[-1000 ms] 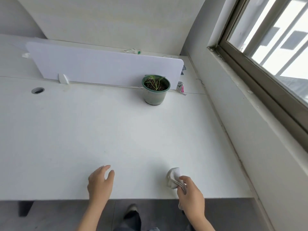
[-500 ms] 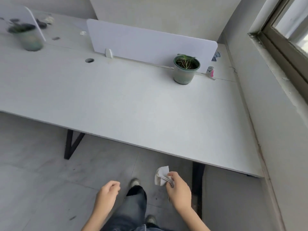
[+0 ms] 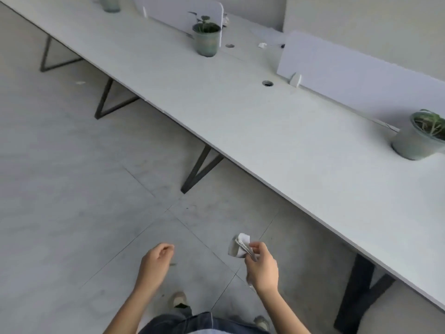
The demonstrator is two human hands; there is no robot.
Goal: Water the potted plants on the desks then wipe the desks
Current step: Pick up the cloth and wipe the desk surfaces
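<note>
A long run of white desks [image 3: 240, 112] crosses the view from upper left to lower right. Three potted plants stand on it: one at the right edge [image 3: 420, 137], one in the upper middle [image 3: 206, 37], and a third cut off at the top left [image 3: 109, 3]. My right hand [image 3: 261, 266] hangs over the floor, apart from the desk, gripping a crumpled white cloth [image 3: 239, 244]. My left hand [image 3: 155, 262] is loosely curled with nothing in it, also over the floor.
White divider panels [image 3: 356, 68] stand along the back of the desks. Black V-shaped legs [image 3: 199, 169] hold the desks up, with one at the lower right [image 3: 356, 295]. Grey floor tiles [image 3: 72, 189] spread to the left. My shoes [image 3: 178, 300] and jeans show at the bottom.
I have stepped back from the desk and turned left. The cloth has left the desktop and both hands now hang over the floor. More desks and plants have come into view.
</note>
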